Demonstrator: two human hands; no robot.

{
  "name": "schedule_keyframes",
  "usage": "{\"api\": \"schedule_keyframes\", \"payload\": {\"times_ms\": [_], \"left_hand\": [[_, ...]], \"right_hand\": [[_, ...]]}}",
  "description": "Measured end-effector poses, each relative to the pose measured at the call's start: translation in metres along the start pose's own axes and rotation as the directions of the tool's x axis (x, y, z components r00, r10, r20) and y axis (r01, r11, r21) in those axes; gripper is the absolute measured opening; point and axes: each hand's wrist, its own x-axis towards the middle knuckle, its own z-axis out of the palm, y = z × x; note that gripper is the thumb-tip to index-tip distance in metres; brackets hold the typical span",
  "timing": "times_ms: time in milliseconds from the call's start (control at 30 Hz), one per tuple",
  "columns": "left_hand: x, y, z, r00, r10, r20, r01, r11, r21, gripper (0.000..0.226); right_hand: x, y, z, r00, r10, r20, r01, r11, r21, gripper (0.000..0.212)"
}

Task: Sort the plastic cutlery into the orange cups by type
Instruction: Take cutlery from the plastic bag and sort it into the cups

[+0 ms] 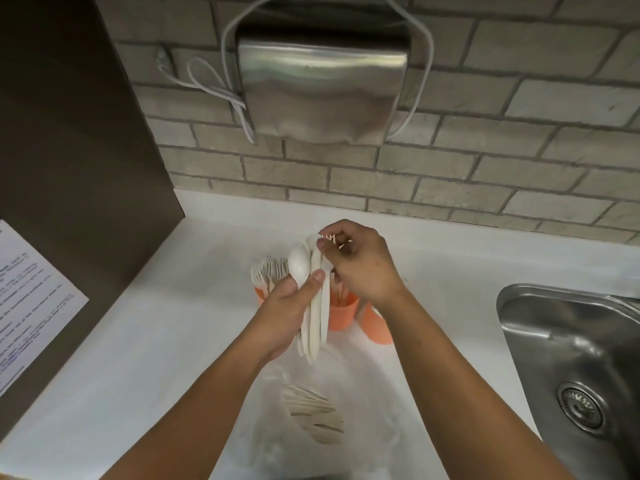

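My left hand (282,311) grips a bundle of white plastic cutlery (313,306) upright above the counter, a spoon bowl at its top. My right hand (360,263) pinches the tines of a fork (327,237) at the top of that bundle. Three orange cups stand behind my hands: the left cup (260,295) holds several white forks (268,270), the middle cup (343,313) shows thin sticks inside, and the right cup (375,327) is mostly hidden by my right wrist.
A clear plastic bag (311,410) with several wooden stirrers lies on the white counter (173,323) near me. A steel sink (571,358) sits at right. A metal dispenser (322,88) hangs on the brick wall. A printed sheet (31,299) is on the left panel.
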Motion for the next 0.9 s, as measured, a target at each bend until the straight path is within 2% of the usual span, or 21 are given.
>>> {"api": "schedule_keyframes", "payload": {"times_ms": [233,367,533,633,733,800,833,867,900], "left_hand": [[0.009,0.0,-0.036,0.992,0.054,-0.115,-0.053,0.998,0.017,0.032],[0.011,-0.008,-0.055,0.973,0.034,-0.228,-0.028,0.999,0.032,0.041],[0.01,-0.01,-0.074,0.915,-0.018,-0.402,-0.041,0.99,-0.138,0.03],[0.011,-0.012,-0.08,0.905,-0.022,-0.424,-0.041,0.99,-0.138,0.029],[0.009,-0.011,-0.08,0.918,-0.004,-0.397,-0.054,0.99,-0.133,0.031],[0.008,-0.011,-0.077,0.924,0.009,-0.381,-0.056,0.992,-0.111,0.035],[0.008,-0.011,-0.076,0.927,0.016,-0.376,-0.056,0.994,-0.094,0.037],[0.007,-0.011,-0.074,0.929,0.023,-0.37,-0.054,0.996,-0.075,0.039],[0.006,-0.01,-0.072,0.931,0.03,-0.364,-0.054,0.997,-0.055,0.038]], "right_hand": [[0.024,0.006,0.033,0.999,-0.021,-0.05,0.025,0.996,0.085,0.01],[0.034,0.004,0.04,0.989,-0.01,-0.15,0.036,0.985,0.17,0.009],[0.046,0.005,0.041,0.966,-0.13,-0.225,0.175,0.965,0.195,0.018],[0.047,0.015,0.05,0.97,-0.188,-0.156,0.202,0.976,0.079,0.02],[0.043,0.037,0.066,0.956,-0.294,-0.018,0.286,0.942,-0.174,0.021],[0.041,0.053,0.075,0.921,-0.323,0.218,0.386,0.83,-0.403,0.02],[0.038,0.058,0.076,0.899,-0.281,0.334,0.424,0.746,-0.513,0.021],[0.036,0.061,0.075,0.889,-0.24,0.39,0.441,0.673,-0.593,0.025],[0.033,0.063,0.074,0.89,-0.247,0.382,0.446,0.646,-0.62,0.029]]}}
